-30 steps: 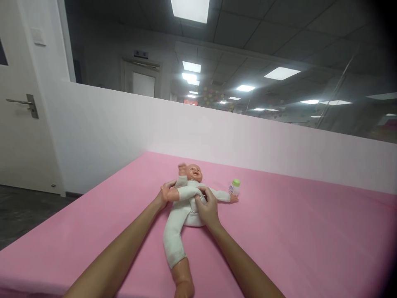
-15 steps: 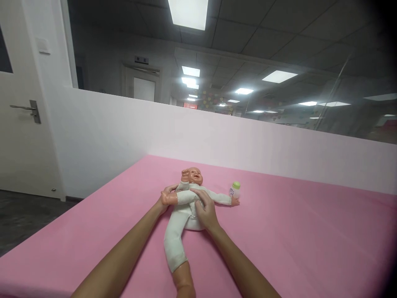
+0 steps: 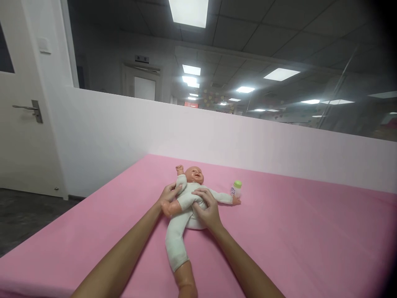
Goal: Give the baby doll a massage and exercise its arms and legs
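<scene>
A baby doll point(image 3: 178, 242) with a white cloth body lies on its back on the pink-covered table point(image 3: 294, 231). Its head point(image 3: 194, 175) points away from me. One doll arm stands raised beside the head, and my left hand point(image 3: 169, 193) is closed around the lower part of that arm, thumb on the sleeve. My right hand point(image 3: 208, 209) grips the doll's bent leg point(image 3: 187, 200) at the thigh, over the belly. That leg's foot point(image 3: 170, 208) lies near my left wrist. The other leg stretches towards me. Some fingertips are hidden behind the cloth.
A small clear bottle with a green cap point(image 3: 236, 189) stands by the doll's outstretched hand. A white low wall point(image 3: 248, 140) with glass above borders the table's far side. A door point(image 3: 25, 124) is at the left.
The doll's raised arm has swung up and left, away from its face, with my left hand on it. The bent leg's foot has tipped slightly lower. My right hand stays on the leg.
</scene>
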Demonstrator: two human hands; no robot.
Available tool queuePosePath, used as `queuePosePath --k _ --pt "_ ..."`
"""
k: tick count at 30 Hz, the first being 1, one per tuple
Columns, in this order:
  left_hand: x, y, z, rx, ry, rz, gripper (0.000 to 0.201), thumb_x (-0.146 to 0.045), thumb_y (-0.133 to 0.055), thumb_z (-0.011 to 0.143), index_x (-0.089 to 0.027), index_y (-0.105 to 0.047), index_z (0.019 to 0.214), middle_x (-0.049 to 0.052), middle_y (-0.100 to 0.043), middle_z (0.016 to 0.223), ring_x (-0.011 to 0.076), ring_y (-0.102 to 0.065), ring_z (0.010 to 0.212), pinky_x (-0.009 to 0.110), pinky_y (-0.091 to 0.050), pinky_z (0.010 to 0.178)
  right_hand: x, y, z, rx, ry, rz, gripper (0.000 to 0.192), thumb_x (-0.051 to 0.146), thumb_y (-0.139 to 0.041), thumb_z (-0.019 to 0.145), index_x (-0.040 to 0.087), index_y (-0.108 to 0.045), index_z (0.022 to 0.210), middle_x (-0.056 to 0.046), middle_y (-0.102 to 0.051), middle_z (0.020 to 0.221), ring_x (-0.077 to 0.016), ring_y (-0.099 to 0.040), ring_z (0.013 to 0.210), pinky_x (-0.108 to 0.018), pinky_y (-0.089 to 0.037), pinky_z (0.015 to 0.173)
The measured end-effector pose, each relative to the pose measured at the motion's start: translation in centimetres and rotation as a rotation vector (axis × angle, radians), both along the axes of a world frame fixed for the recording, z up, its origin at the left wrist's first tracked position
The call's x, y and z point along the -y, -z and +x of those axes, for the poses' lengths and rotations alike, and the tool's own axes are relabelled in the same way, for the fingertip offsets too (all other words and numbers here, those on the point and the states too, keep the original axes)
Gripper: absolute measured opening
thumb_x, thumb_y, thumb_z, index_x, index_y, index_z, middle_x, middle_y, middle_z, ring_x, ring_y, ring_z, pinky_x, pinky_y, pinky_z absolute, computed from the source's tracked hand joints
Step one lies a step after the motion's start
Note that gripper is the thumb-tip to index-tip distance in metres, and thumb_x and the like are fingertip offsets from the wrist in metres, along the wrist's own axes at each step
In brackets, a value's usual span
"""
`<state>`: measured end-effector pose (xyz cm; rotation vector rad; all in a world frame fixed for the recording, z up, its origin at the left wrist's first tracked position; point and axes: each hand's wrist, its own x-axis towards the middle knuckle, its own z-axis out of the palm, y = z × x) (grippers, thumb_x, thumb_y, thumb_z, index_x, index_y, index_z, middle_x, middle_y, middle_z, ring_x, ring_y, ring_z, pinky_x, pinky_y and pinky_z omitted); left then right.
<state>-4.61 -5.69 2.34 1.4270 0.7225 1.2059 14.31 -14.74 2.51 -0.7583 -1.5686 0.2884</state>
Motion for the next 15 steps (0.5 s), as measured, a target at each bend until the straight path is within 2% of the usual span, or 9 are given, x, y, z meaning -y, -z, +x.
queuePosePath --k 5,10,13,15 --pt "-0.47 0.59 -0.26 0.000 0.155 -0.009 0.039 -0.041 -0.073 0.078 -0.010 -0.076 0.101 0.014 -0.076 0.101 0.0291 -0.068 0.093 0.035 -0.051 0.081 -0.15 0.15 -0.22 -0.082 0.111 -0.054 0.024 0.021 -0.067 0.084 0.024 -0.073 0.107 -0.006 -0.072 0.106 -0.0247 -0.065 0.103 -0.039 -0.051 0.094" --pt "-0.31 0.27 -0.07 -0.021 0.065 -0.019 0.041 -0.040 -0.083 0.070 -0.012 -0.076 0.098 0.010 -0.076 0.096 0.0252 -0.068 0.088 0.030 -0.050 0.074 -0.05 -0.09 -0.22 -0.054 0.039 -0.026 0.023 0.012 -0.061 0.076 0.022 -0.072 0.093 -0.004 -0.071 0.096 -0.0231 -0.065 0.094 -0.036 -0.052 0.088" --pt "0.14 -0.21 -0.01 -0.032 0.013 0.009 0.041 -0.048 -0.080 0.075 -0.014 -0.076 0.098 0.009 -0.075 0.098 0.0238 -0.067 0.091 0.028 -0.050 0.076 0.14 -0.22 -0.10 -0.013 -0.034 -0.006 0.028 0.009 -0.058 0.070 0.022 -0.072 0.090 -0.003 -0.071 0.094 -0.0230 -0.065 0.094 -0.036 -0.052 0.089" --pt "0.27 -0.33 -0.12 -0.029 0.022 0.008 0.043 -0.050 -0.080 0.076 -0.013 -0.076 0.098 0.010 -0.076 0.099 0.0246 -0.068 0.092 0.030 -0.051 0.077 0.16 -0.16 -0.03 -0.020 -0.025 -0.032 0.027 0.011 -0.059 0.073 0.022 -0.072 0.093 -0.004 -0.072 0.096 -0.0232 -0.066 0.095 -0.036 -0.051 0.090"
